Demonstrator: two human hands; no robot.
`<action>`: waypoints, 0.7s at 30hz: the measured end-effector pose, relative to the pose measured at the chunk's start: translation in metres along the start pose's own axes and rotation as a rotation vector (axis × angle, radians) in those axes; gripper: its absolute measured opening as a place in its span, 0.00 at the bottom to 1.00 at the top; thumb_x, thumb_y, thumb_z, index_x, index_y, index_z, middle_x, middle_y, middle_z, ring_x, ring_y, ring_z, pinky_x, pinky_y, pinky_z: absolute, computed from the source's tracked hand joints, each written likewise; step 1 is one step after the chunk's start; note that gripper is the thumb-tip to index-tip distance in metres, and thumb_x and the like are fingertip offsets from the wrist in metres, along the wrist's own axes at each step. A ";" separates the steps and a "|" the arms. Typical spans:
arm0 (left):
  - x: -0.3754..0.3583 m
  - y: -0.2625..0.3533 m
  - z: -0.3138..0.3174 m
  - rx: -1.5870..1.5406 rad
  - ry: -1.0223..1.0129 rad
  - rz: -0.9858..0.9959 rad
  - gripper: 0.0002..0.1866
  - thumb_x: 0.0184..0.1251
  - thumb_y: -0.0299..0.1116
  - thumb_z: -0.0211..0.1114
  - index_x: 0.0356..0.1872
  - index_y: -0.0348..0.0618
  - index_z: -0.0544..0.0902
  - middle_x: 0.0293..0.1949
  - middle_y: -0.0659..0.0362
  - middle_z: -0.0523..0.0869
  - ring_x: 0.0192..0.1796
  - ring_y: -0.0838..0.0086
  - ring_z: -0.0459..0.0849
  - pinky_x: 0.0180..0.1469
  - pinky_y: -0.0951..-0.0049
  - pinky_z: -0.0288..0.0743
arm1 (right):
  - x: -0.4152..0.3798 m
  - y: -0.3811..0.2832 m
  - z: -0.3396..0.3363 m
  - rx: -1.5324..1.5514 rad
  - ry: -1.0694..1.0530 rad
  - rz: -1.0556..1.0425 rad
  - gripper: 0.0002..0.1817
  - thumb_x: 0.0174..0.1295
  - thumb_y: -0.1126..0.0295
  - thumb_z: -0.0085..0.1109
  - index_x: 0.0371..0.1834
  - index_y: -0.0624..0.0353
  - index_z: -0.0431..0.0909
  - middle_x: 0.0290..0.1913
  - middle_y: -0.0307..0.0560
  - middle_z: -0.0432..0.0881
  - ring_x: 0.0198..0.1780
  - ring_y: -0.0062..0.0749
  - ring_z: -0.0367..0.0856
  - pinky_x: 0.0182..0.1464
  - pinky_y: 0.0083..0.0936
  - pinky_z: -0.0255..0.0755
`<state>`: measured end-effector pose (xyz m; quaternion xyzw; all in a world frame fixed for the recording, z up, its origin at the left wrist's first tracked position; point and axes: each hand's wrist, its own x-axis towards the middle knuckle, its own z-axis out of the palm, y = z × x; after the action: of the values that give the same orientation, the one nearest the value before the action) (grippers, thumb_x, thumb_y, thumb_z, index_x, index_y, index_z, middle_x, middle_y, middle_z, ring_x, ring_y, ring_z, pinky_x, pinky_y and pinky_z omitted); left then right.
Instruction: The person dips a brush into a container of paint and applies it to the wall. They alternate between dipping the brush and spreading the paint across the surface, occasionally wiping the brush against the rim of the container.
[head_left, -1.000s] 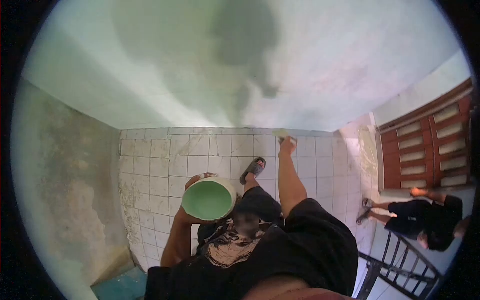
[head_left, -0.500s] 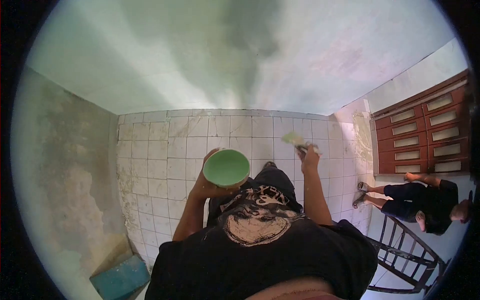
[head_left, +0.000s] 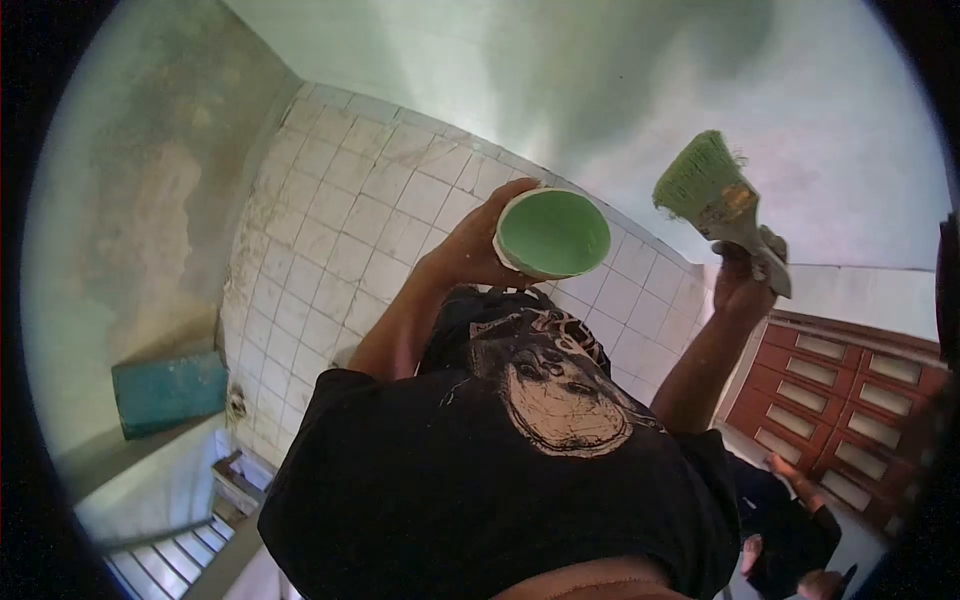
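Observation:
My left hand is wrapped round the side of a round tub of green paint, held in front of my chest with its mouth toward me. Pale drips mark the tub's rim. In my right hand is a wide paintbrush, gripped by its handle and raised at the right. Its bristles are coated green and point up and left, in front of the pale green wall.
White floor tiles spread below. A stained wall stands at left, with a teal box near its foot. At right are red-brown shutters and another person in dark clothes.
My right hand has lifted the paintbrush up and to the right. The tub in my left hand sits higher and further right. My view has turned, so walls and floor appear tilted.

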<state>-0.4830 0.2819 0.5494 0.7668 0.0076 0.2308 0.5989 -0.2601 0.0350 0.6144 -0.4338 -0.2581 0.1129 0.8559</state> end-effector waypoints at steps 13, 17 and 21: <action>-0.027 0.026 0.013 0.170 0.091 -0.157 0.51 0.28 0.33 0.79 0.61 0.49 0.60 0.54 0.54 0.73 0.56 0.59 0.73 0.57 0.64 0.70 | 0.068 -0.034 0.114 -0.398 -1.178 -0.126 0.16 0.42 0.70 0.69 0.35 0.64 0.79 0.30 0.54 0.83 0.29 0.39 0.84 0.34 0.29 0.79; -0.033 0.023 0.013 0.126 0.085 -0.173 0.50 0.29 0.33 0.78 0.61 0.49 0.60 0.54 0.53 0.72 0.57 0.59 0.73 0.58 0.64 0.69 | 0.078 -0.034 0.146 -0.454 -1.487 -0.006 0.13 0.46 0.71 0.67 0.36 0.62 0.79 0.30 0.50 0.83 0.29 0.35 0.84 0.31 0.27 0.78; -0.036 0.026 0.015 0.070 0.068 -0.183 0.49 0.30 0.33 0.78 0.61 0.48 0.60 0.55 0.53 0.72 0.57 0.59 0.72 0.58 0.64 0.69 | 0.075 -0.033 0.176 -0.576 -1.764 0.033 0.17 0.43 0.72 0.67 0.38 0.64 0.78 0.30 0.52 0.82 0.28 0.38 0.84 0.29 0.25 0.76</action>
<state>-0.5161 0.2504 0.5583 0.7751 0.1059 0.2004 0.5898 -0.2930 0.1674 0.7530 -0.3905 -0.8276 0.3459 0.2075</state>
